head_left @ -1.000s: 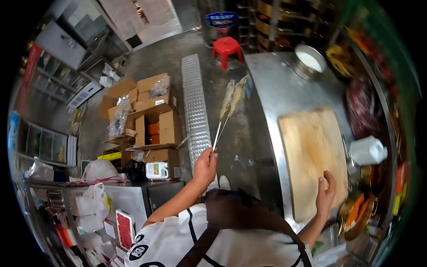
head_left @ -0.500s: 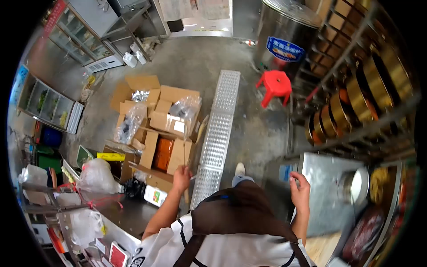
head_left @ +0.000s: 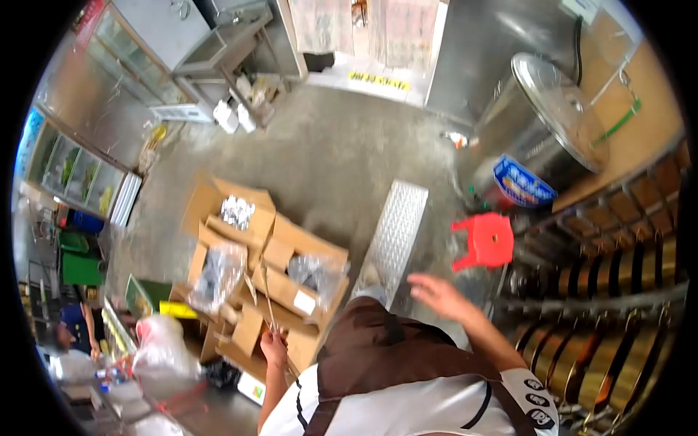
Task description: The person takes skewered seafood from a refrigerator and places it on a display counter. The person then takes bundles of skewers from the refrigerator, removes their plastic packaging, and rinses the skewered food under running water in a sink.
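My left hand (head_left: 274, 349) is closed around a long thin stick-like tool (head_left: 269, 305), whose far end splits or lies beside a second pale strip over the boxes. It hovers by the near edge of an open cardboard box (head_left: 249, 328). Behind that, more opened boxes hold silvery foil-like contents (head_left: 237, 211) and clear plastic bags (head_left: 316, 272). My right hand (head_left: 440, 295) is stretched out with fingers apart, holding nothing, above the floor between the metal drain cover (head_left: 402, 225) and the red stool (head_left: 491, 238).
A large steel drum (head_left: 531, 131) stands ahead right, beside a rack of brass-coloured pots (head_left: 603, 349). A sink table (head_left: 233, 40) and doorway curtain (head_left: 403, 33) are at the back. Glass-front coolers (head_left: 80, 163) line the left. Another person (head_left: 78, 327) is at the far left.
My body has moved forward, past the right-hand counter, alongside the boxes. My right hand has swung forward and inward. The stick-like tool now shows clearly in my left hand.
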The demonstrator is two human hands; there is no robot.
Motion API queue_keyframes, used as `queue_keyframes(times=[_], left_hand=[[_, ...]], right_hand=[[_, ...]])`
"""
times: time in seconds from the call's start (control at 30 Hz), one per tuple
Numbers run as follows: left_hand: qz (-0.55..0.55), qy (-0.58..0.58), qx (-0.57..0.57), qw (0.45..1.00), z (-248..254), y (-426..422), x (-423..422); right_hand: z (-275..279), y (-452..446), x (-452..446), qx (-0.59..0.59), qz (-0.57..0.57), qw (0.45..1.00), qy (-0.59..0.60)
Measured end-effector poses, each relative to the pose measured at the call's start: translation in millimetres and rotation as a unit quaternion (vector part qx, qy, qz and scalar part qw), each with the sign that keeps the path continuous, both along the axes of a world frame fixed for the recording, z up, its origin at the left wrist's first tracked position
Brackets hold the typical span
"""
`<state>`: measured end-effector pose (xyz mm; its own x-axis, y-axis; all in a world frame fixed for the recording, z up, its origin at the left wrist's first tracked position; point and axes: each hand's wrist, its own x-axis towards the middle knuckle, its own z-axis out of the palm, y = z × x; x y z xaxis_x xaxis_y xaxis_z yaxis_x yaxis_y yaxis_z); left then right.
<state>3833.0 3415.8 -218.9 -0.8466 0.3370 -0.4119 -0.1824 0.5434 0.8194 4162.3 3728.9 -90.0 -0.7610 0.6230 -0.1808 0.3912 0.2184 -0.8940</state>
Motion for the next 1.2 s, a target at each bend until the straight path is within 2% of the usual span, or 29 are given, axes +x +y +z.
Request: queue_keyframes(times=[0.03, 0.07, 0.1, 0.13, 0.17, 0.23, 0.3, 0.33, 0.37, 0.4, 0.43, 0.47, 0.5, 0.57, 0.6, 0.7, 0.77, 0.83, 0.87, 0.9, 0.97, 1.0, 1.07, 1.13, 1.17, 1.2], left_hand=[[0.028, 0.013, 0.043, 0.999, -17.8, 26.2, -13.1], [0.008, -0.010, -0.074, 0.997, 10.0, 77.3, -26.9], [-0.013, -0.018, -0.001, 1.000, 6.8, 115.8, -48.0], [-0.025, -0.012, -0.007, 1.000, 4.2, 154.1, -61.7], [-0.038, -0.001, -0.012, 0.999, 16.6, 201.4, -78.7], [-0.054, -0.003, 0.037, 0.998, 28.2, 292.9, -104.6], [-0.096, -0.030, 0.058, 0.993, 35.7, 384.0, -130.2], [-0.128, -0.036, 0.103, 0.986, 23.2, 424.1, -145.7], [-0.146, -0.049, 0.061, 0.986, 27.5, 471.2, -156.9], [-0.169, -0.044, 0.074, 0.982, 23.5, 513.9, -170.0], [-0.190, -0.041, 0.084, 0.977, 20.6, 549.2, -178.3], [-0.187, -0.036, 0.094, 0.977, 18.5, 583.2, -185.4], [-0.220, -0.022, 0.049, 0.974, 26.0, 611.2, -188.1], [-0.251, 0.003, 0.026, 0.968, 17.3, 681.8, -201.9], [-0.217, -0.044, 0.052, 0.974, 1.7, 710.5, -208.4], [-0.260, -0.045, 0.014, 0.965, 46.7, 793.8, -224.3], [-0.266, -0.035, 0.007, 0.963, 42.3, 847.6, -248.6], [-0.312, -0.003, -0.012, 0.950, 44.5, 897.4, -275.7], [-0.339, 0.005, -0.047, 0.940, 69.3, 930.5, -286.9], [-0.339, 0.010, -0.043, 0.940, 72.1, 964.6, -300.9], [-0.382, 0.036, -0.058, 0.922, 70.5, 1018.7, -329.1], [-0.391, 0.034, -0.066, 0.917, 60.9, 1044.3, -342.1], [-0.456, 0.049, -0.053, 0.887, 45.4, 1119.6, -386.7], [-0.484, 0.043, -0.054, 0.872, 65.9, 1196.4, -418.9], [-0.505, 0.039, -0.063, 0.860, 72.2, 1225.7, -428.3], [-0.524, 0.094, -0.046, 0.845, 65.4, 1256.0, -442.8]], right_hand=[[-13.0, 19.1, -8.5, -0.054, 0.029, 0.998, 0.000], [-12.5, 39.9, -21.0, -0.153, 0.067, 0.986, -0.012], [-10.6, 60.9, -37.7, -0.151, 0.143, 0.978, 0.012], [-0.4, 82.7, -44.0, -0.245, 0.164, 0.955, -0.021], [13.0, 110.4, -51.2, -0.242, 0.163, 0.956, -0.024], [25.2, 170.8, -68.3, -0.362, 0.115, 0.925, -0.002], [18.0, 243.7, -85.2, -0.326, 0.144, 0.934, -0.007], [3.2, 274.3, -91.8, -0.393, 0.056, 0.916, 0.056], [-9.6, 310.6, -103.3, -0.455, -0.029, 0.882, 0.120], [-11.6, 345.9, -122.7, -0.484, -0.163, 0.850, 0.128], [-25.9, 385.0, -134.5, -0.476, -0.160, 0.855, 0.131], [-47.4, 433.5, -147.2, -0.420, -0.207, 0.875, 0.126], [-56.7, 478.1, -158.1, -0.365, -0.251, 0.889, 0.118], [-62.6, 575.8, -189.4, -0.340, -0.319, 0.876, 0.123], [-61.7, 634.3, -207.5, -0.297, -0.296, 0.899, 0.122], [-27.6, 769.7, -276.5, -0.162, -0.235, 0.950, 0.126], [15.1, 859.8, -341.2, -0.210, -0.223, 0.932, 0.194], [40.0, 946.8, -401.1, -0.182, -0.149, 0.942, 0.240], [52.2, 986.8, -433.2, -0.180, -0.139, 0.940, 0.256], [62.5, 1028.1, -462.0, -0.178, -0.130, 0.936, 0.273], [63.1, 1112.3, -506.8, -0.133, -0.084, 0.941, 0.299], [65.6, 1141.4, -517.8, -0.138, -0.095, 0.939, 0.300], [92.7, 1208.3, -532.2, -0.038, -0.161, 0.951, 0.263], [91.2, 1281.9, -510.1, -0.026, -0.243, 0.931, 0.272], [80.0, 1316.0, -485.7, 0.023, -0.340, 0.895, 0.287], [48.4, 1370.2, -434.4, 0.137, -0.364, 0.854, 0.346]])
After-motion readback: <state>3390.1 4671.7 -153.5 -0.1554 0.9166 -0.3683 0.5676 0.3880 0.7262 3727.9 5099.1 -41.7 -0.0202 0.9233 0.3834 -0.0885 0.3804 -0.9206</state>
